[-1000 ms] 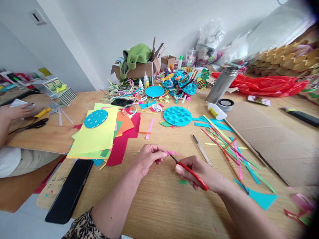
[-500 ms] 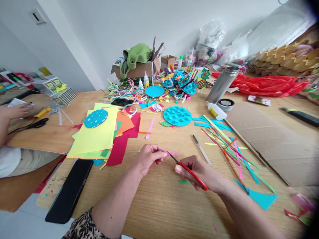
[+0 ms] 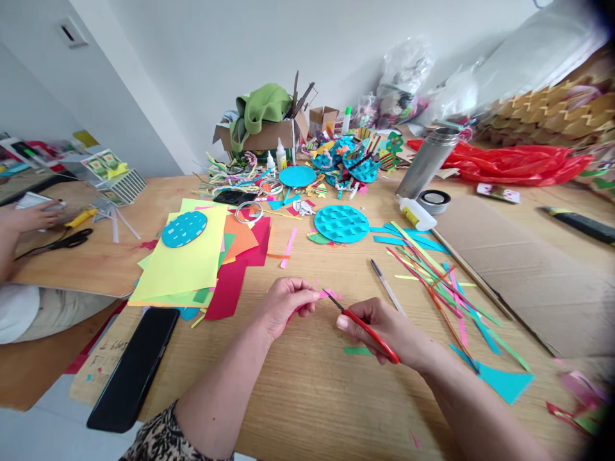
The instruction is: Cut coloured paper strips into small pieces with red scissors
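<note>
My right hand (image 3: 377, 330) is closed round the red handles of a pair of scissors (image 3: 368, 333), whose dark blades point up and left. Facing it, my left hand (image 3: 292, 306) pinches a small strip of pink paper (image 3: 323, 294), mostly hidden by the fingers. The blade tips lie close to the pink paper's end; whether they touch it I cannot tell. Small pink scraps lie on the table just beyond the fingertips. A green paper piece (image 3: 357, 351) rests below the scissors, and a pen (image 3: 387, 287) lies beyond my right hand.
Coloured paper sheets (image 3: 185, 275) and a black phone (image 3: 134, 371) lie left. Ahead is a blue woven disc (image 3: 341, 224). Paper strips (image 3: 446, 288), a steel flask (image 3: 429, 163) and cardboard (image 3: 519, 275) occupy the right. Another person's hand (image 3: 36, 214) is at far left.
My left hand has drawn slightly left, and a gap now shows between its fingertips and the scissor tips. The scissors have hardly moved.
</note>
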Tool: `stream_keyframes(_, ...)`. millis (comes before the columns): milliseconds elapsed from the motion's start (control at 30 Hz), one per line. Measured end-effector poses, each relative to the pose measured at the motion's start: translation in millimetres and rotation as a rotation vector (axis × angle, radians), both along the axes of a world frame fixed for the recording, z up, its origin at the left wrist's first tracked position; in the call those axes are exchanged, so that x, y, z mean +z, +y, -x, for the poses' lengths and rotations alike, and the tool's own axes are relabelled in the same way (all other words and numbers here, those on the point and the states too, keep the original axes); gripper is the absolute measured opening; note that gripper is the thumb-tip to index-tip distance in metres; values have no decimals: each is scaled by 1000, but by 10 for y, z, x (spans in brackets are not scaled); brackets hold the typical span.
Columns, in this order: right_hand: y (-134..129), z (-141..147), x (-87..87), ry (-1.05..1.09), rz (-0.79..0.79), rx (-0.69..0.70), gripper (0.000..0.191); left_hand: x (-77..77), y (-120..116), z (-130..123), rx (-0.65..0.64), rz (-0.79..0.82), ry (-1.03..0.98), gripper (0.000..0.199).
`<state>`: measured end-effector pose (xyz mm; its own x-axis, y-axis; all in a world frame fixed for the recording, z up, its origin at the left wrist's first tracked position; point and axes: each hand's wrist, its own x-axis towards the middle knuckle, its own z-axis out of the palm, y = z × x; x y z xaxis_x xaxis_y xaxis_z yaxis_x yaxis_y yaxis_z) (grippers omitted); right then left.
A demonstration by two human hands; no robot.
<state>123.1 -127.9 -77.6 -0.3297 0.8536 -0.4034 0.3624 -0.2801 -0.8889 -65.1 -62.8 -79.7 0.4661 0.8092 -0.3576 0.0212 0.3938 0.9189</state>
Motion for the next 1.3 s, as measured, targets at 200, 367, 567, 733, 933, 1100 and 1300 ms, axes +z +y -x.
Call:
stream_keyframes(200, 1, 23, 41, -25, 25, -26, 51, 8, -9, -9, 6, -5, -29, 16)
stream_keyframes(367, -2, 77, 77, 62, 45, -54, 51, -6, -34, -61, 135, 102, -162, 15)
stream_keyframes(567, -17, 167, 67, 82, 21, -77, 58, -46, -121, -164, 272, 188, -233, 21)
stream_keyframes(733, -15, 200, 36, 76, 0, -91, 62, -52, -214, -245, 364, 197, -286, 17)
stream_keyframes(933, -3, 223, 12, 65, -32, -87, 61, -39, -255, -283, 411, 163, -286, 15)
stream_keyframes(1100, -9, 232, -27, 4, -83, -76, 59, -52, -262, -294, 422, 158, -288, 17)
stream_keyframes(1300, -11, 234, -41, -44, -93, -79, 60, -67, -273, -307, 421, 156, -289, 14)
